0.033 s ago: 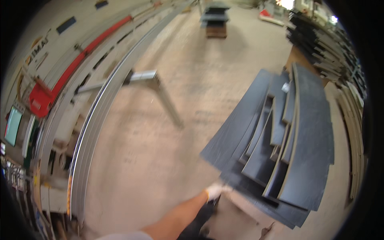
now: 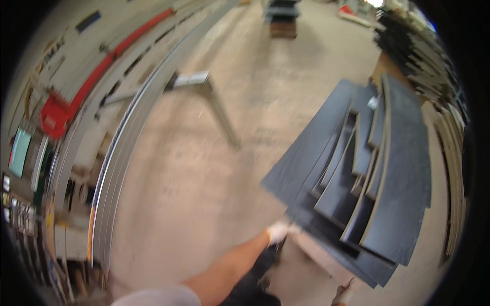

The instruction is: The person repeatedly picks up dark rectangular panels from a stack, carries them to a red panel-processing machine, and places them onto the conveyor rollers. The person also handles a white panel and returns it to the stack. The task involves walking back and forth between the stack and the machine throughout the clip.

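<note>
The left hand (image 2: 278,232), in a pale work glove, reaches forward on a bare forearm from the lower edge and meets the near corner of a stack of dark grey panels (image 2: 357,173). The glove sits right at the stack's lower left edge, touching it, but the picture is blurred there — whether the fingers are curled around a panel or only pressed against it, I cannot tell.

The panels lie fanned out at the right of the view, long flat sheets overlapping at slightly different angles, the widest one (image 2: 403,178) on the right side of the pile. They rest on a pale board (image 2: 311,250) that shows just under their near edge, beside the glove.

Down at the bottom edge, right of the forearm, a small part of the right hand (image 2: 343,295) comes into view below the stack — too little shows to say whether it is open or closed, and it looks apart from the panels.

To the left, a long grey metal rail (image 2: 127,137) sweeps along the concrete floor (image 2: 204,178), with a metal support leg (image 2: 214,107) angling out from it. A red bar (image 2: 102,66) runs along the machine beyond. Further stacks of dark sheets (image 2: 418,56) line the right rim.
</note>
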Available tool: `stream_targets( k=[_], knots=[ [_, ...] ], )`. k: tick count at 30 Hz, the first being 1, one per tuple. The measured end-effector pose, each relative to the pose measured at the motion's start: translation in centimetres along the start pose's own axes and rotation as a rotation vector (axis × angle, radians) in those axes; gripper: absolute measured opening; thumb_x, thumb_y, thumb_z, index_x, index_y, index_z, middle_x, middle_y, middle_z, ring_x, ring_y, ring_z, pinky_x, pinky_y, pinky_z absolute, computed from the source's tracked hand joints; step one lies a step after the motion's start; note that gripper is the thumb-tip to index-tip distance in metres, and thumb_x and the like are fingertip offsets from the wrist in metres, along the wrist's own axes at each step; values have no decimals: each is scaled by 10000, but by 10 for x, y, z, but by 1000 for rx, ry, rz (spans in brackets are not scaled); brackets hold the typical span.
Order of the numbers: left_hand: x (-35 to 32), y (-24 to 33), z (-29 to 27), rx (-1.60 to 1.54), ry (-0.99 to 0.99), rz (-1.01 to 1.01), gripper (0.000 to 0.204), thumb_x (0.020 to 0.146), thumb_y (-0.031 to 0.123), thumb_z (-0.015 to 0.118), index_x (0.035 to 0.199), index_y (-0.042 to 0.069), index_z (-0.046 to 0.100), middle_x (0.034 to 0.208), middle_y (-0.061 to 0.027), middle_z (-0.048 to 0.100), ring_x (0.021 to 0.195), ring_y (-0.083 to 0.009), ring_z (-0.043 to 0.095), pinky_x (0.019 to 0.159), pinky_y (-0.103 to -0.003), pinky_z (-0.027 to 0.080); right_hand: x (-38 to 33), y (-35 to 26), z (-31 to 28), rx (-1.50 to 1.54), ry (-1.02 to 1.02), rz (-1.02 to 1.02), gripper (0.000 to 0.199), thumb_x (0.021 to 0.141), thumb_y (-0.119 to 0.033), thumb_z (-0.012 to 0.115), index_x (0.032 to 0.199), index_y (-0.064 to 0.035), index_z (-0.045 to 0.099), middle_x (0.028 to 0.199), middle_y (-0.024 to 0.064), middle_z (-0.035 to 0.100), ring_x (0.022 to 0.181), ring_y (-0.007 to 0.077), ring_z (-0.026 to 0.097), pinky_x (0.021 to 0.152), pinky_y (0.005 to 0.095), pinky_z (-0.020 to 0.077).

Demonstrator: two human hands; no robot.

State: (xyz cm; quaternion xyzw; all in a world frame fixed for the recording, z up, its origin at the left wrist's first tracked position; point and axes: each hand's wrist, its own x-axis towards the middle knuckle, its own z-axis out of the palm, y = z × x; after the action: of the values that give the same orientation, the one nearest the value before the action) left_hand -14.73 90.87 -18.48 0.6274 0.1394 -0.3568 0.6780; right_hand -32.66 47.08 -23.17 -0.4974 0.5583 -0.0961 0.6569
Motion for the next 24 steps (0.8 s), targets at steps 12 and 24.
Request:
stream_targets(
  k=[12,24],
  knots=[
    [-67,-54,-72,-174,-26,38,493,861,311,854,1174,-62,776,1162,-168,774,1111,-252,704,1008,-370,519,-98,83,-65,264,-121,91,492,1065,-396,685,1404,-44,630,1422,68,673,1266,208,644,1079,392,528],
    [-146,-33,-98,120,54,20,506,891,438,827,1126,-5,767,881,-40,723,636,-105,550,572,-301,415,-213,138,-108,149,-101,93,422,975,-502,772,1274,-217,686,1242,-29,704,1143,201,655,1001,531,547]
  ],
)
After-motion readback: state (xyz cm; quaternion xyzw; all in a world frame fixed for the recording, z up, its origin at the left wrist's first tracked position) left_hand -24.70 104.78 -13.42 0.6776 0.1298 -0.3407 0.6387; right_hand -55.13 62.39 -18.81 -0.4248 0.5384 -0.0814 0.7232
